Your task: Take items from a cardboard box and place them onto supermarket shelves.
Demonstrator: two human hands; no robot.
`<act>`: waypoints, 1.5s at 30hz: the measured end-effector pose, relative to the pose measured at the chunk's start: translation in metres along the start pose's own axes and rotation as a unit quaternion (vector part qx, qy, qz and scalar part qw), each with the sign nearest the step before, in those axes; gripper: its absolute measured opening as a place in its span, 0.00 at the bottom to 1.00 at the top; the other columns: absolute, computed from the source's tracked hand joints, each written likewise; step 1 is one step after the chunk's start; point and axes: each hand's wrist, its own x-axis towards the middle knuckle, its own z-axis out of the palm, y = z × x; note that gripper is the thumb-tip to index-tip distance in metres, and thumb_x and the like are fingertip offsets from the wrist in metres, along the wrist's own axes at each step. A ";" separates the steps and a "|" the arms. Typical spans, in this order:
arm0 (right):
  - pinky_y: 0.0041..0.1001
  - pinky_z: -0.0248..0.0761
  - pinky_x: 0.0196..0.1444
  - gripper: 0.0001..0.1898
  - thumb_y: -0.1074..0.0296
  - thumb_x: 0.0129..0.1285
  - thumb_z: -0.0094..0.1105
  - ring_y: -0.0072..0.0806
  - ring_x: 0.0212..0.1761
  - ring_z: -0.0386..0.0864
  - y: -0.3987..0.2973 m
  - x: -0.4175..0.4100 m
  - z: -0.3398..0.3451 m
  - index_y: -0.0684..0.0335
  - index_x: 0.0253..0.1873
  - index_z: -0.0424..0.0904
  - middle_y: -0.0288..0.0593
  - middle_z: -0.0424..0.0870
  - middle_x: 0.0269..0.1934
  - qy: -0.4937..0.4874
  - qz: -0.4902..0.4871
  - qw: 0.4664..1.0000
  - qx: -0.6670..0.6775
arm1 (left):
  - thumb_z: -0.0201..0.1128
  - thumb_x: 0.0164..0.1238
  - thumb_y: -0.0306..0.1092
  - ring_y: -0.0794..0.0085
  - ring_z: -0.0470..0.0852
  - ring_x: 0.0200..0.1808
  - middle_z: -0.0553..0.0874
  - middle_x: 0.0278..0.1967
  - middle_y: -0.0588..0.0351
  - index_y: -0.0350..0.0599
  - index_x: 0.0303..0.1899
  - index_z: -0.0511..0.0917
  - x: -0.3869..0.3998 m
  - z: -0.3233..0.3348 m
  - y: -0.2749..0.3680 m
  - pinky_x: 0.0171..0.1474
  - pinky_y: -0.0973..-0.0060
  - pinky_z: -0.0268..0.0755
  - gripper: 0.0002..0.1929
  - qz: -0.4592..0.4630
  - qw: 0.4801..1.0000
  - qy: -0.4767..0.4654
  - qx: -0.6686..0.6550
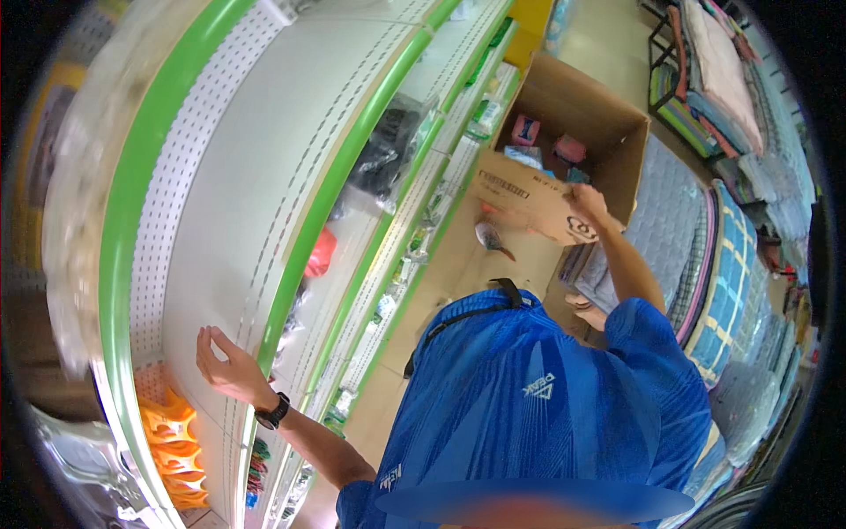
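Note:
My left hand (228, 370), with a black watch on its wrist, hovers over or rests on a white metal shelf (218, 231) with a green front edge; contact cannot be told. Its fingers are curled loosely, with a gap beside the thumb and nothing visible held. My right hand (587, 203) grips the front flap of a large open cardboard box (611, 149). This printed flap (529, 205) folds outward towards me. Inside the box, a pink pack (526, 130), a red pack (570, 149) and a light blue pack (523, 157) lie near the bottom.
Orange packs (175, 456) stand at the near end of the shelf. Lower shelves hold black plastic-wrapped goods (386, 152) and a red item (321, 253). Folded quilts (661, 205) are stacked right of the box. A shoe (489, 236) shows on the tiled floor below the flap.

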 end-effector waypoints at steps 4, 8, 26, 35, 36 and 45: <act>0.56 0.83 0.48 0.14 0.55 0.74 0.56 0.62 0.42 0.89 0.008 -0.010 0.027 0.56 0.48 0.87 0.58 0.91 0.40 -0.023 -0.033 0.999 -0.001 | 0.65 0.81 0.33 0.47 0.91 0.54 0.92 0.53 0.40 0.32 0.53 0.88 0.029 0.040 0.087 0.59 0.56 0.82 0.12 0.008 0.999 0.012 -0.052; 0.55 0.83 0.44 0.11 0.61 0.71 0.60 0.58 0.40 0.91 -0.011 -0.017 0.002 0.53 0.53 0.86 0.58 0.92 0.38 -0.074 -0.009 0.997 0.017 | 0.62 0.84 0.35 0.47 0.90 0.56 0.91 0.54 0.39 0.31 0.56 0.87 0.025 0.082 0.114 0.61 0.56 0.82 0.15 -0.057 0.995 -0.048 -0.063; 0.48 0.76 0.68 0.36 0.59 0.67 0.78 0.64 0.66 0.80 -0.026 0.014 -0.041 0.74 0.72 0.73 0.67 0.82 0.65 0.084 -0.138 0.966 0.204 | 0.62 0.83 0.34 0.45 0.88 0.59 0.90 0.59 0.37 0.33 0.50 0.87 0.016 0.086 0.086 0.62 0.54 0.81 0.13 -0.059 0.998 -0.032 0.004; 0.51 0.67 0.76 0.42 0.59 0.67 0.78 0.66 0.74 0.72 -0.253 0.171 -0.210 0.73 0.78 0.67 0.70 0.73 0.74 0.398 -0.390 0.790 0.257 | 0.64 0.81 0.35 0.45 0.89 0.58 0.91 0.58 0.41 0.34 0.50 0.88 0.003 0.088 0.074 0.61 0.54 0.81 0.13 -0.066 0.998 0.002 0.023; 0.51 0.68 0.75 0.42 0.57 0.67 0.78 0.67 0.73 0.73 -0.277 0.190 -0.221 0.73 0.78 0.66 0.72 0.73 0.73 0.423 -0.416 0.767 0.246 | 0.64 0.80 0.35 0.45 0.89 0.58 0.91 0.57 0.42 0.35 0.49 0.89 0.000 0.087 0.073 0.59 0.54 0.81 0.12 -0.075 0.997 0.002 0.023; 0.58 0.61 0.77 0.54 0.34 0.64 0.72 0.65 0.79 0.65 -0.410 0.323 -0.248 0.66 0.83 0.60 0.73 0.68 0.76 0.423 -0.359 0.830 0.063 | 0.67 0.75 0.34 0.49 0.91 0.52 0.94 0.51 0.47 0.41 0.44 0.90 0.008 0.079 0.094 0.58 0.55 0.82 0.09 -0.086 0.995 0.057 0.012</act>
